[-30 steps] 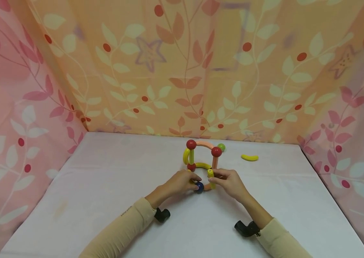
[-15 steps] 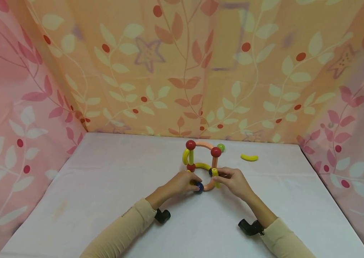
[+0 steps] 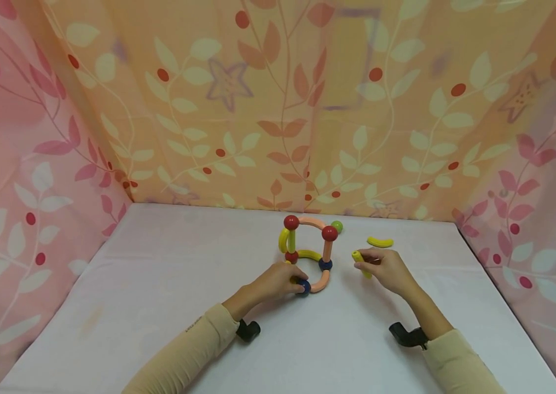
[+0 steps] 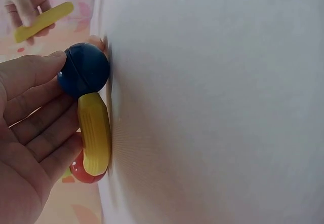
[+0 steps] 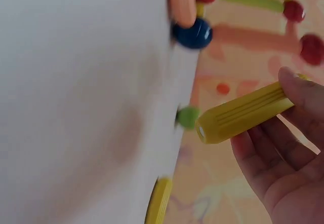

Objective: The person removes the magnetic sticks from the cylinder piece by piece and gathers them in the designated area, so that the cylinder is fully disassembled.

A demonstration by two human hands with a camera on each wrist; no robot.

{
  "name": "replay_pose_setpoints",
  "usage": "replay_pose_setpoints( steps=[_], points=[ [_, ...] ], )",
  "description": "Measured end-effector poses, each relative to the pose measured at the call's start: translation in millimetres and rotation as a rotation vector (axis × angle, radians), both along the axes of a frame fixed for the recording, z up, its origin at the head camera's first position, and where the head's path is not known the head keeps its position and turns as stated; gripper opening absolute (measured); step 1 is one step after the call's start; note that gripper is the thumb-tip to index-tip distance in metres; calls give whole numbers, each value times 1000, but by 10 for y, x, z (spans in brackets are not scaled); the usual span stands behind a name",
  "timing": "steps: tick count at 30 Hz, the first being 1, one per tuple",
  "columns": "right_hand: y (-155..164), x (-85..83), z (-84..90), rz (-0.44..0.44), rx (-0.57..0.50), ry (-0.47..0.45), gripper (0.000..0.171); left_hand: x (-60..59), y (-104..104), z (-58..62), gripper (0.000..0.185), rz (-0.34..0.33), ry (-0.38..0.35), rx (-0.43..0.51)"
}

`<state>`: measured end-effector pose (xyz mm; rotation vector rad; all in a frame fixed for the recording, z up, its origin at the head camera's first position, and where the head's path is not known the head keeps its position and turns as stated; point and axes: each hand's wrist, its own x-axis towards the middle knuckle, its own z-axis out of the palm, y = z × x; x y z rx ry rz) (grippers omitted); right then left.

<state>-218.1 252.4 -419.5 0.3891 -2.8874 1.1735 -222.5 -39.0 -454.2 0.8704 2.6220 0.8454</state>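
My left hand (image 3: 275, 280) holds the near blue ball (image 4: 87, 71) of a ball-and-stick frame, its thumb against the ball and its fingers along a curved yellow stick (image 4: 95, 133). In the head view, my right hand (image 3: 388, 269) pinches a yellow stick (image 5: 243, 113) to the right of the frame, raised over the table. Standing on the table, the frame has a ring of curved sticks at the bottom and two uprights, one green (image 3: 291, 241) and one salmon (image 3: 328, 251). Red balls (image 3: 329, 233) cap the uprights, and a curved salmon stick (image 3: 311, 221) spans them.
A loose curved yellow stick (image 3: 380, 242) lies at the back right of the white table (image 3: 169, 262). Behind the frame sits a green ball (image 3: 337, 226). Floral curtains (image 3: 229, 137) close off the back and both sides.
My right hand has moved right, away from the frame, carrying the yellow stick; the blue ball at the frame's right corner now shows fully. My left hand stays in place.
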Motion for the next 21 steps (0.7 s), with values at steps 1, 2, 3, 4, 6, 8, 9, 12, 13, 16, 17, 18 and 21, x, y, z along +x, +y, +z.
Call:
replay_pose_setpoints(
  steps=[1, 2, 3, 4, 6, 8, 9, 12, 13, 16, 17, 18, 21],
  points=[
    [56, -26, -3, -9, 21, 8, 36, -3, 0, -4, 30, 0, 0, 0],
    [114, -54, -9, -18, 47, 18, 36, -4, 0, -6, 30, 0, 0, 1],
    [175, -82, -16, -26, 79, 26, 37, -6, 0, -9, 30, 0, -1, 1],
    [238, -112, -26, -32, 111, 36, 37, -7, 0, -10, 30, 1, -3, 1],
    [364, -170, -47, -44, 172, 46, 38, -8, 0, -14, 30, 3, -7, -1],
    [488, -230, -75, -43, 233, 61, 37, -11, -1, -17, 29, 6, -12, -2],
    [547, -259, -91, -41, 263, 66, 36, -12, -1, -18, 29, 8, -14, -2],
    [693, -333, -130, -37, 338, 51, 34, -16, -2, -24, 29, 11, -14, -2],
    [730, -354, -140, -38, 361, 34, 35, -16, -2, -25, 29, 11, -14, -1],
    [805, -405, -156, -49, 424, -40, 38, -18, -1, -24, 29, 10, -13, 0],
    [824, -420, -163, -50, 442, -61, 37, -17, 1, -24, 29, 10, -13, 0],
    [838, -434, -168, -53, 462, -83, 37, -15, 3, -22, 29, 10, -15, 0],
    [881, -473, -190, -55, 508, -136, 35, -9, 10, -14, 29, 15, -26, -2]
  ],
)
